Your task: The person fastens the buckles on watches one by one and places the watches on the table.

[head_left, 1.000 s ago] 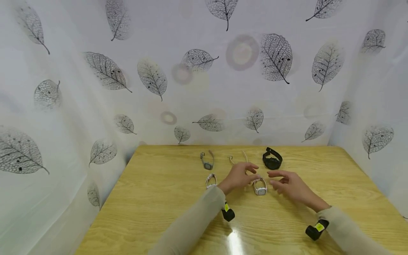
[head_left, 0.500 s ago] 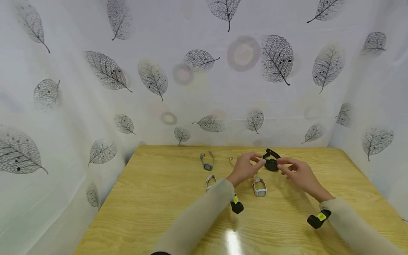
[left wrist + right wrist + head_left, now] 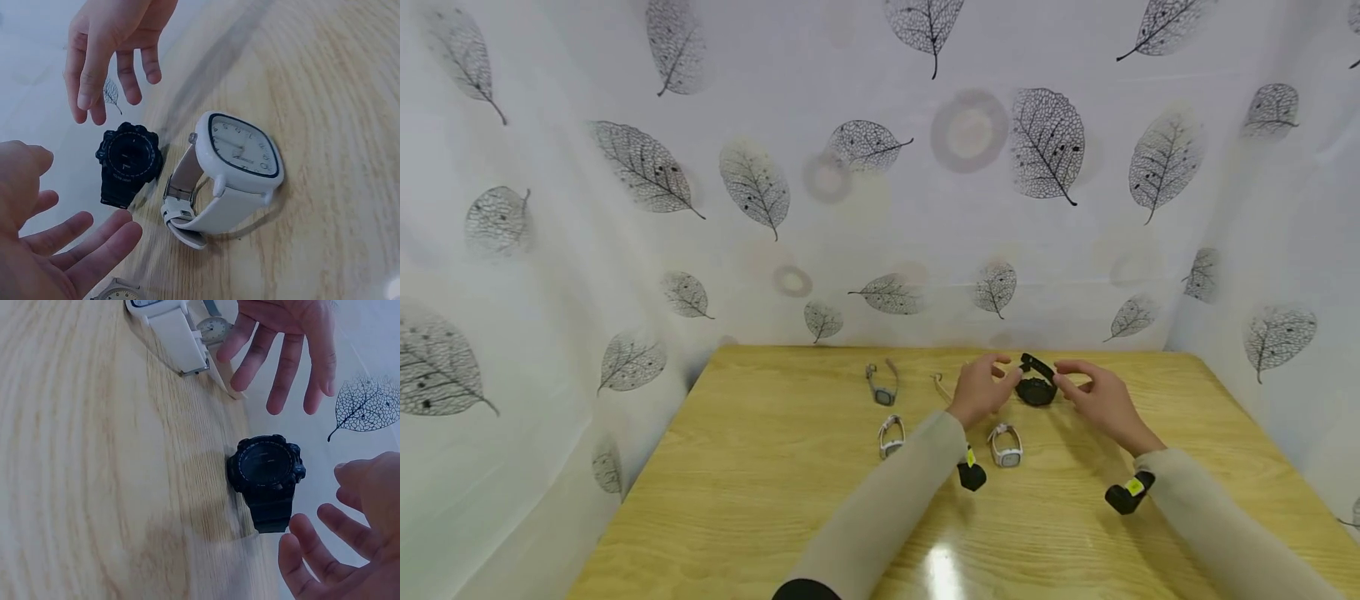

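Note:
A black sports watch (image 3: 1036,392) with a round dial stands on its strap near the back of the table, the strap looped up behind it. My left hand (image 3: 981,390) hovers at its left side, fingers relaxed and slightly bent. Opposite, my right hand (image 3: 1101,400) has its thumb and fingers spread beside the strap. Both wrist views show a gap between the fingers and the black watch (image 3: 265,469). Nearer the front stands a white watch (image 3: 240,153) with a squarish face and buckled strap. Behind my left hand, a beige-strapped watch (image 3: 214,329) is partly hidden.
To the left stand a grey watch (image 3: 882,387) at the back and a pale watch (image 3: 892,437) in front of it. The wooden table (image 3: 737,500) ends at a leaf-printed curtain (image 3: 880,217). My left sleeve (image 3: 887,492) crosses the table's middle.
Both hands have moved from beside the white watch, back to the black watch. In the last half second their fingertips have drawn slightly away from its dial. The watches stand much as before.

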Motion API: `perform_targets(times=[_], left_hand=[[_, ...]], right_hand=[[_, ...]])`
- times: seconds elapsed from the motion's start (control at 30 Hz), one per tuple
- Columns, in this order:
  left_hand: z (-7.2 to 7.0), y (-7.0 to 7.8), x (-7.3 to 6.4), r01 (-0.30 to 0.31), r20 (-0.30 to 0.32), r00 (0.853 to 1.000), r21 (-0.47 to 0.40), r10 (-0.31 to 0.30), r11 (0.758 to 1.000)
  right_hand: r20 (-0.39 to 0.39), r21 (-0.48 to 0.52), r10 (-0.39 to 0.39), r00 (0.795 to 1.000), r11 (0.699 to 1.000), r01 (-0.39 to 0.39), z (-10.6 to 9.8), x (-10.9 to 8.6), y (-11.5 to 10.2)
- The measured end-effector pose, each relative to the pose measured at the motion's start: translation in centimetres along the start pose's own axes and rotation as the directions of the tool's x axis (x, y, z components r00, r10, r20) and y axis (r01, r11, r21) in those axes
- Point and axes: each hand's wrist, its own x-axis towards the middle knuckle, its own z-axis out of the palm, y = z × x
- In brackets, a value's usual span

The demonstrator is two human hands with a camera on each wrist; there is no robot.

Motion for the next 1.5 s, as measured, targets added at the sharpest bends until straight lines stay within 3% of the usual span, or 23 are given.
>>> perform_targets(times=[0.3,0.47,0.67,0.93,1.2,1.5], left_hand=[[1.3,0.3,1.5,0.064,-0.012,0.998,-0.011,-0.064,0.998],[1.8,0.6,1.6,0.091,0.017,0.996,0.007,-0.091,0.996],[2.1,0.6,1.9,0.104,0.047,0.994,-0.009,-0.103,0.995],[2.7,0.0,2.6,0.183,0.093,0.981,-0.188,-0.168,0.965],[2.9,-0.1,2.7,0.181,0.103,0.981,-0.177,-0.165,0.967],[3.1,-0.5,2.9,0.187,0.100,0.980,-0.207,-0.170,0.960]], right_hand=[[0.055,0.100,0.113,0.992,0.988,-0.118,0.1,1.0,1.5],[0.092,0.147,0.148,0.985,0.976,-0.161,0.3,1.5,1.6],[0.112,0.160,0.167,0.980,0.970,-0.184,0.6,1.9,1.7],[0.138,0.181,0.194,0.971,0.959,-0.217,0.9,2.3,1.6],[0.165,0.178,0.219,0.962,0.952,-0.248,1.2,2.0,1.1],[0.193,0.195,0.191,0.962,0.954,-0.229,1.3,2.0,1.6]])
